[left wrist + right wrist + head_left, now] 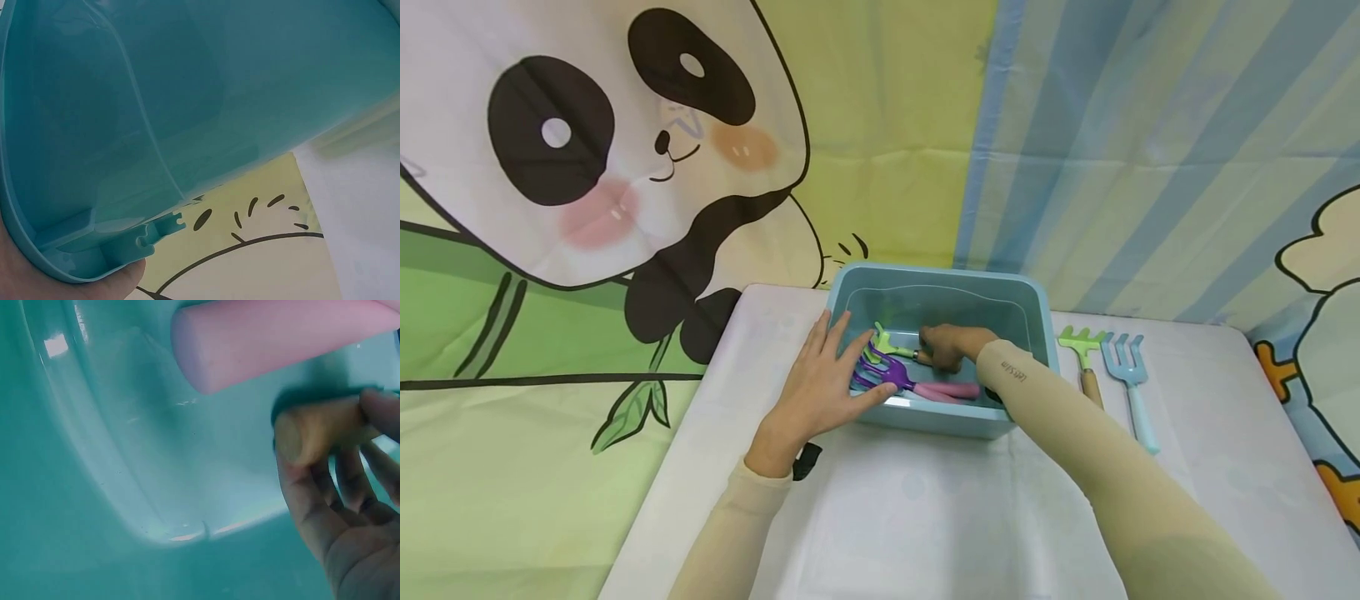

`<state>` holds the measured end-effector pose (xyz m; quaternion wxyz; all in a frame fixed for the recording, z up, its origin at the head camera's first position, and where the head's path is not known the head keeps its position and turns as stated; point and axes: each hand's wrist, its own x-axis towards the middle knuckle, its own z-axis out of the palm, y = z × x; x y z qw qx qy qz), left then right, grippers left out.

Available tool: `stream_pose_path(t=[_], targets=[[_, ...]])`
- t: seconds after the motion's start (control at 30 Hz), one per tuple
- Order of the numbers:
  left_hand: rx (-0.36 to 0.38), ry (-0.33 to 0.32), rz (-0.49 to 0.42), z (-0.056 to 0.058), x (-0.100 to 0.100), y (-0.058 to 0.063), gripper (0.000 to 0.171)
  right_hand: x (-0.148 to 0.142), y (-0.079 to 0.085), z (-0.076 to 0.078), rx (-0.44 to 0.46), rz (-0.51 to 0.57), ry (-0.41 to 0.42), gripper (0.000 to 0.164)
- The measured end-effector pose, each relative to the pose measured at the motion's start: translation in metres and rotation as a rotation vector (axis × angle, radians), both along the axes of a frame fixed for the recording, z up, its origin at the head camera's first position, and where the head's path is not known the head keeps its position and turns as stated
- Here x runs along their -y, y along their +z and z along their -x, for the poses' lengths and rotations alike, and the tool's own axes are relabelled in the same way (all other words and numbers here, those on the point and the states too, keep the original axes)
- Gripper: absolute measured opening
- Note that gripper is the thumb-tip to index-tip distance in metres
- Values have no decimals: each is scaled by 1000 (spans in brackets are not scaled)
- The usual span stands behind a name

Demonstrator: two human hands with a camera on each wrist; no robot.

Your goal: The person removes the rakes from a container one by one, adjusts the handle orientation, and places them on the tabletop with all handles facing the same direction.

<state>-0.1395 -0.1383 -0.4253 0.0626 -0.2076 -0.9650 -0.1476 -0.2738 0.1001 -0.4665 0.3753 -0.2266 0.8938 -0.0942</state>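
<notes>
In the head view, my right hand (950, 346) reaches into a light blue plastic tub (1037, 292). It holds the wooden handle of a small green garden rake (887, 346). The right wrist view shows this wooden handle (319, 434) between thumb and fingers, close over the tub floor. Beside it lies a purple hand fork (891, 372) with a pink handle (275, 337); part of a second pink handle shows next to it. My left hand (823, 387) rests at the tub's near left corner, fingers straight and spread, thumb over the near rim.
To the right of the tub, on the white-covered table (895, 525), lie another green rake (1084, 343) with a wooden handle and a light blue hand fork (1126, 367). A cloth with a printed panda (700, 250) hangs behind the table.
</notes>
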Motion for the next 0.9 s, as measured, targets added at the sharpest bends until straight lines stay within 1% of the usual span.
stream_pose_path(t=[0.1,0.23,0.37,0.43,0.47,0.6,0.8,0.9], targets=[[9,1,-1,0,0,1,97,-1,0,1,79,30,-37,45],[27,6,-10,0,0,2,97,-3,0,2,180,95,-118,48],[23,7,-7,0,0,2,97,-5,3,3,297,164,-234,60],[16,6,-2,0,0,2,97,-6,4,3,356,177,-279,63],[13,6,1,0,0,2,97,-6,5,3,373,178,-289,64],[8,4,8,0,1,2,96,-7,8,5,419,183,-319,62],[3,5,14,0,1,1,97,-6,10,5,425,217,-333,56],[6,4,10,1,1,1,97,-7,12,5,426,230,-338,56]])
